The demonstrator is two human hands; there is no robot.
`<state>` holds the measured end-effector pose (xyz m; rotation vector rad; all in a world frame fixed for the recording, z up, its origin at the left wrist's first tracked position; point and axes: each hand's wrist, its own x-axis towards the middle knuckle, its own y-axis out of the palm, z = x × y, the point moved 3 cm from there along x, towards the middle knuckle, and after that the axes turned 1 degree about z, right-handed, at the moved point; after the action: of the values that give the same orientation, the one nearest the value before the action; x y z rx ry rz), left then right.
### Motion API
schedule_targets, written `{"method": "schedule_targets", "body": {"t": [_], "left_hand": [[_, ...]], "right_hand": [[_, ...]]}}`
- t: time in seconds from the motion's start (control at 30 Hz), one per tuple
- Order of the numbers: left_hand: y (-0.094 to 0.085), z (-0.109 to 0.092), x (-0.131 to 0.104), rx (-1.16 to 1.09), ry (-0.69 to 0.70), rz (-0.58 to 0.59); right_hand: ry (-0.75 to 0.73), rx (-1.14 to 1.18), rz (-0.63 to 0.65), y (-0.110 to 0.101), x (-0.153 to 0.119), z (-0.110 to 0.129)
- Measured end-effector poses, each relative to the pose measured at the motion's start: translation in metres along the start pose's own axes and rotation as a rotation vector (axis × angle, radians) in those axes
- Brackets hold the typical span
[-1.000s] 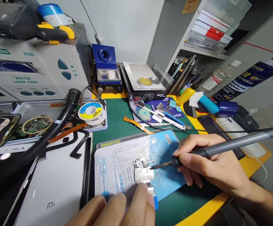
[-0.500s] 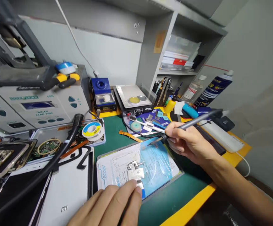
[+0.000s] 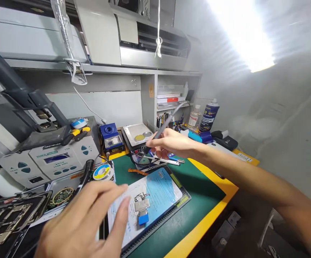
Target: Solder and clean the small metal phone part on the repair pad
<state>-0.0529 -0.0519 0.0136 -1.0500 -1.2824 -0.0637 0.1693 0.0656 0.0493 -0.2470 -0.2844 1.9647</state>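
My right hand (image 3: pixel 171 142) is closed around a soldering iron (image 3: pixel 168 124), its grey handle and cord slanting up to the right. That hand is over the far part of the green mat, by the hot plate and loose tools. My left hand (image 3: pixel 82 218) is raised at the lower left with thumb and fingers apart, holding nothing. Just right of its fingertips, a small metal phone part (image 3: pixel 141 205) with a blue end (image 3: pixel 143 219) lies on a blue-and-white printed packet (image 3: pixel 162 186). A dark perforated pad (image 3: pixel 155 226) shows beneath the packet.
A soldering stand (image 3: pixel 111 137) and hot plate (image 3: pixel 135 129) stand at the back, beside a grey rework station (image 3: pixel 56 157). A solder spool (image 3: pixel 102 172) and opened phones (image 3: pixel 6 220) lie left. A spray can (image 3: pixel 209 116) and bottle (image 3: pixel 194 117) stand at the back right.
My left hand has lifted off the metal part, its fingers now apart. My right hand has drawn the soldering iron away from the packet toward the hot plate. The view has tilted up.
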Motion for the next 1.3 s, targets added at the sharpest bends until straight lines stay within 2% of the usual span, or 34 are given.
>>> {"method": "schedule_targets", "body": {"t": [0.07,0.17,0.23,0.3,0.47,0.57,0.63,0.67,0.7,0.73,0.77,0.8,0.87,0.9,0.93,1.03,1.1,1.2,1.3], "left_hand": [[-0.01,0.006,0.036,0.001,-0.067,0.017],[-0.011,0.015,0.084,0.002,-0.224,0.145],[-0.004,0.019,0.103,0.003,-0.334,0.215],[0.004,0.021,0.11,0.011,-0.36,0.222],[0.015,0.02,0.098,-0.013,-0.391,0.181],[0.014,0.019,0.093,0.044,-0.367,0.182],[0.013,0.022,0.09,0.086,-0.341,0.16],[0.011,0.025,0.088,0.098,-0.334,0.143],[0.01,0.028,0.086,0.106,-0.328,0.12],[0.008,0.032,0.084,0.113,-0.32,0.087],[0.006,0.036,0.081,0.117,-0.316,0.048],[0.004,0.04,0.078,0.116,-0.319,0.01],[0.001,0.049,0.07,0.109,-0.355,-0.049],[-0.001,0.053,0.066,0.11,-0.384,-0.067],[-0.001,0.057,0.063,0.12,-0.417,-0.079],[-0.002,0.062,0.053,0.104,-0.531,-0.099],[-0.002,0.062,0.049,0.037,-0.616,-0.107],[-0.001,0.056,0.043,-0.063,-0.738,-0.09],[0.003,0.054,0.037,-0.157,-0.831,-0.051]], "right_hand": [[-0.065,-0.144,0.016,0.009,0.008,0.01],[-0.201,-0.355,0.035,0.027,0.013,0.027],[-0.289,-0.48,0.015,0.036,0.012,0.036],[-0.349,-0.595,-0.019,0.043,0.012,0.04],[-0.364,-0.789,-0.073,0.055,0.015,0.034],[-0.335,-0.823,-0.053,0.058,0.002,0.038],[-0.292,-0.794,0.045,0.051,-0.02,0.046],[-0.262,-0.752,0.152,0.044,-0.034,0.051],[-0.167,-0.618,0.361,0.037,-0.049,0.052],[-0.076,-0.506,0.498,0.027,-0.063,0.052],[-0.052,-0.447,0.493,0.012,-0.071,0.052],[-0.055,-0.47,0.395,-0.004,-0.074,0.049],[-0.087,-0.697,0.189,-0.032,-0.067,0.034],[-0.089,-0.892,0.132,-0.04,-0.058,0.021],[-0.084,-0.976,0.118,-0.043,-0.046,0.007],[-0.082,-1.078,0.202,-0.032,-0.01,-0.034],[-0.086,-1.112,0.276,-0.019,0.008,-0.051],[-0.094,-1.146,0.386,-0.006,0.022,-0.056],[-0.106,-1.169,0.441,-0.005,0.027,-0.051]]}}
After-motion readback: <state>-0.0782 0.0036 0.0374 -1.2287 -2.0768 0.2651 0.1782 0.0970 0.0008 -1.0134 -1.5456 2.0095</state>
